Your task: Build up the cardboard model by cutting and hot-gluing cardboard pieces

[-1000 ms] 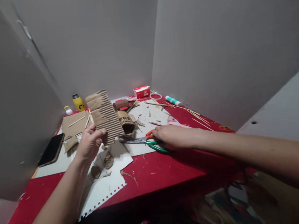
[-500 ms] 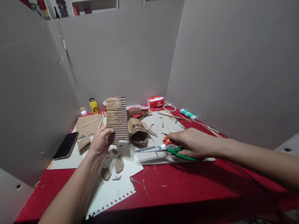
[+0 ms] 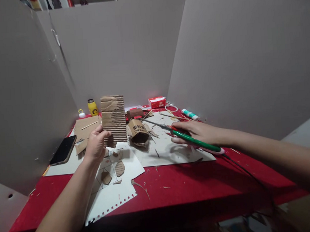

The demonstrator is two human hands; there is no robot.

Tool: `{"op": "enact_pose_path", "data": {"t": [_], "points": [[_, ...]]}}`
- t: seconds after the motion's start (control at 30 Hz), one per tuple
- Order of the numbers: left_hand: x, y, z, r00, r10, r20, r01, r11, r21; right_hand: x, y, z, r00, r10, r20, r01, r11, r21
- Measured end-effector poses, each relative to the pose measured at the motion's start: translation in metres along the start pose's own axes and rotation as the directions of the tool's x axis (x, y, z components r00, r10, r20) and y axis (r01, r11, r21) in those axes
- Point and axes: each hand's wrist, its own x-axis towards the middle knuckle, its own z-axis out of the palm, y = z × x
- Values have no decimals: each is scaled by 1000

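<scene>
Now left hand (image 3: pixel 96 144) grips one corrugated cardboard piece (image 3: pixel 113 119), right hand (image 3: pixel 195 132) one pair of scissors (image 3: pixel 182 136).

The left hand (image 3: pixel 96 144) is raised at the end of a forearm stretched forward from the lower left, its fingers (image 3: pixel 105 134) and thumb pinched together. The right hand (image 3: pixel 195 131) reaches in from the right on a nearly level forearm, fingers curled closed, knuckles up

Ribbed, matt brown corrugated cardboard (image 3: pixel 113 120); scissors (image 3: pixel 182 135) with glossy green plastic handles, shiny metal blades; matt red tabletop (image 3: pixel 200 178).
</scene>
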Motion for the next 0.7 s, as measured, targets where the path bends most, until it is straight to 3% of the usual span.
{"op": "enact_pose_path", "data": {"t": [0.17,0.43,0.7], "points": [[-5,-3,5,998,2,70,-6,998,62,4,-10,2,994,5,110,-10,999,41],[-12,-8,8,975,3,223,-37,989,145,8,-24,6,995,-37,89,33,998,50],[-16,-7,9,959,-29,282,-20,985,171,7,-29,7,996,-27,80,23,998,52]]}}
